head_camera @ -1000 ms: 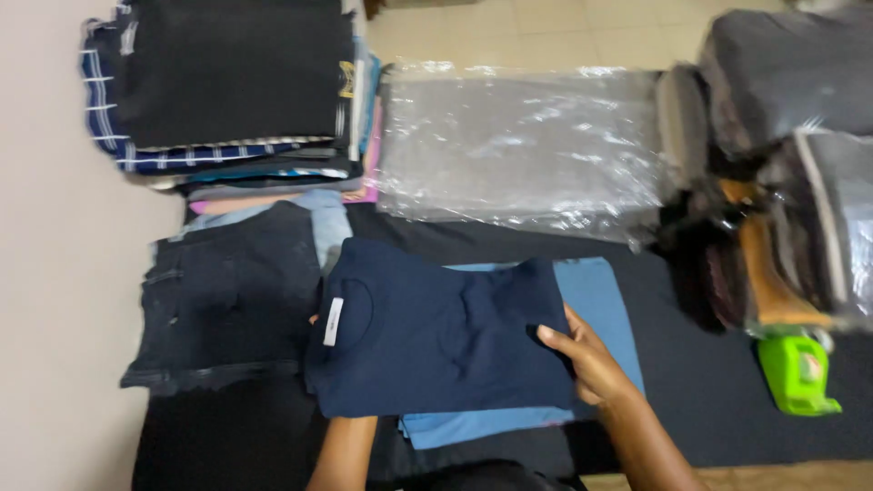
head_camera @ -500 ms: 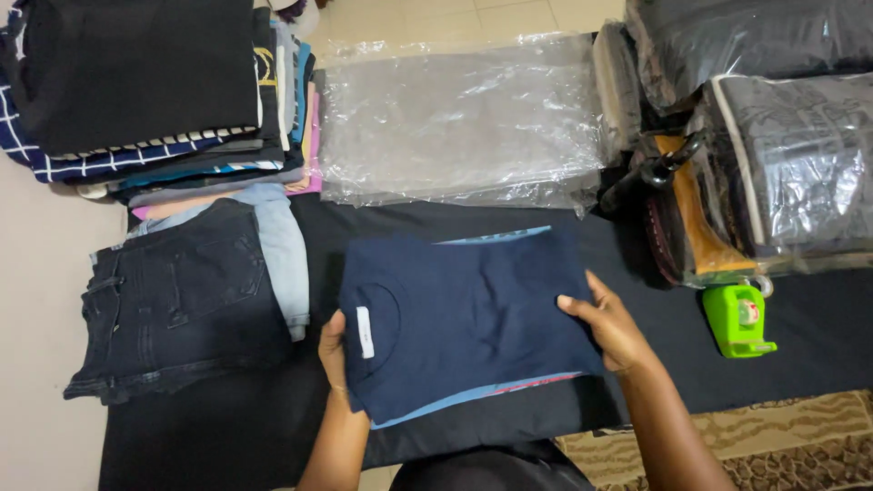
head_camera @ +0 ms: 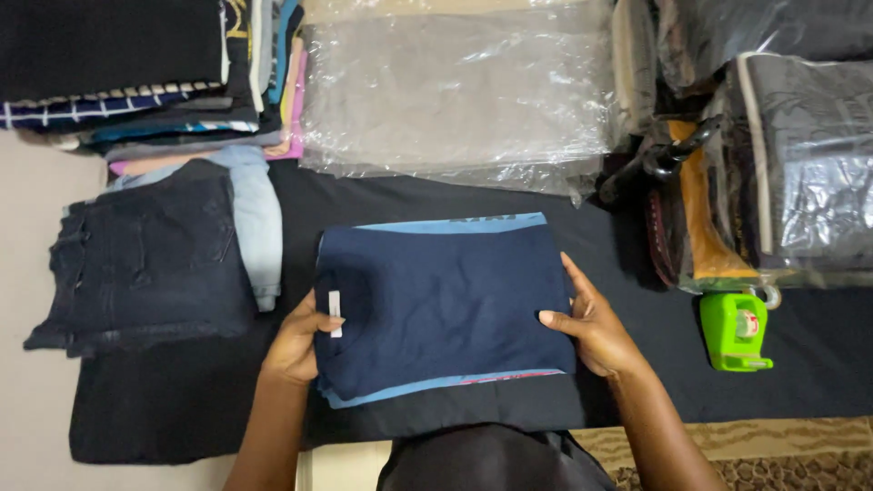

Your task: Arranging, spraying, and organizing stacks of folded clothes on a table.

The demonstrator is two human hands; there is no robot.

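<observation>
Two hands: both on one folded navy shirt (head_camera: pixel 446 305), one at each short edge.
Left hand (head_camera: pixel 296 345): grips the shirt's left edge beside a small white tag (head_camera: pixel 335 314); thumb lies on top, fingers curled under the fold, pinching the cloth.
Right hand (head_camera: pixel 591 327): holds the right edge; thumb on top pointing inward, fingers pressed together along the side, clamping the fold.
Navy shirt position: centre of view, lying flat on a lighter blue garment (head_camera: pixel 455 225) whose edge shows above and below it; a thin pink strip peeks out at the lower right.
Surface: black cloth (head_camera: pixel 164 409) spread over a pale floor (head_camera: pixel 36 418); patterned rug (head_camera: pixel 800 464) at lower right.
Left of shirt: folded dark jeans (head_camera: pixel 145 264) with a pale blue garment (head_camera: pixel 255 218) just beside them.
Upper left: stack of folded clothes (head_camera: pixel 136 82), dark on top.
Top centre: clear plastic bag (head_camera: pixel 455 91), crinkled, apart from the shirt.
Right: packed garments in plastic covers (head_camera: pixel 800 155), black hanger hook (head_camera: pixel 664 159) among them.
Lower right: green tape dispenser (head_camera: pixel 735 329), near the right hand, not touching.
</observation>
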